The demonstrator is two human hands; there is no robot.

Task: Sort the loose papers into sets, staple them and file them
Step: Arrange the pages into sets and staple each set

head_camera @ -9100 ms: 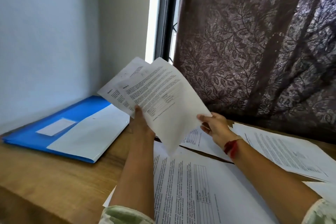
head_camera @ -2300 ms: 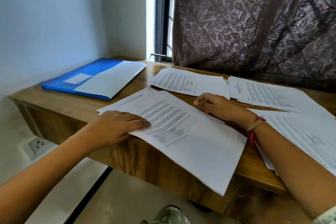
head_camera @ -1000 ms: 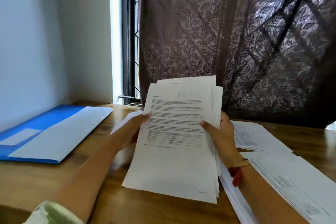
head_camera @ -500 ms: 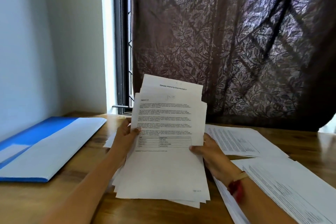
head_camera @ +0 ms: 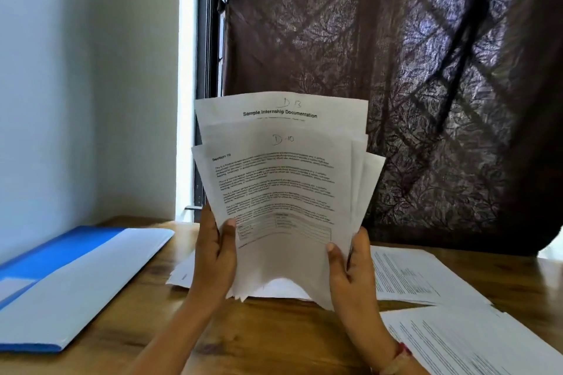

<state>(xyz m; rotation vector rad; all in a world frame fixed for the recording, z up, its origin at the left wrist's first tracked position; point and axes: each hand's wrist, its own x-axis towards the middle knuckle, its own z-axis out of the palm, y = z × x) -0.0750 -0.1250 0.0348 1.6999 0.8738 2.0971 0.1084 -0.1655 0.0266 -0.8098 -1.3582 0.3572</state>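
I hold a stack of several printed sheets [head_camera: 280, 186] upright above the wooden table [head_camera: 268, 341]. My left hand [head_camera: 214, 256] grips its lower left edge, thumb on the front page. My right hand [head_camera: 350, 271] grips the lower right edge the same way. The front page is marked "D-10"; a page behind it, headed "Sample Internship Documentation", sticks out above. The sheets are uneven at top and bottom. A blue folder [head_camera: 58, 256] with a white sheet [head_camera: 82, 286] on it lies at the left.
More printed pages lie flat on the table: one pile behind my hands [head_camera: 182, 275], one at the right [head_camera: 408, 274] and one at the near right [head_camera: 475, 344]. A dark patterned curtain [head_camera: 411, 85] hangs behind, with a window frame [head_camera: 207, 70] beside a white wall.
The stack, which lay on the table under my hands, is now lifted and held upright in both hands. In the last half second my hands slid down to its bottom corners.
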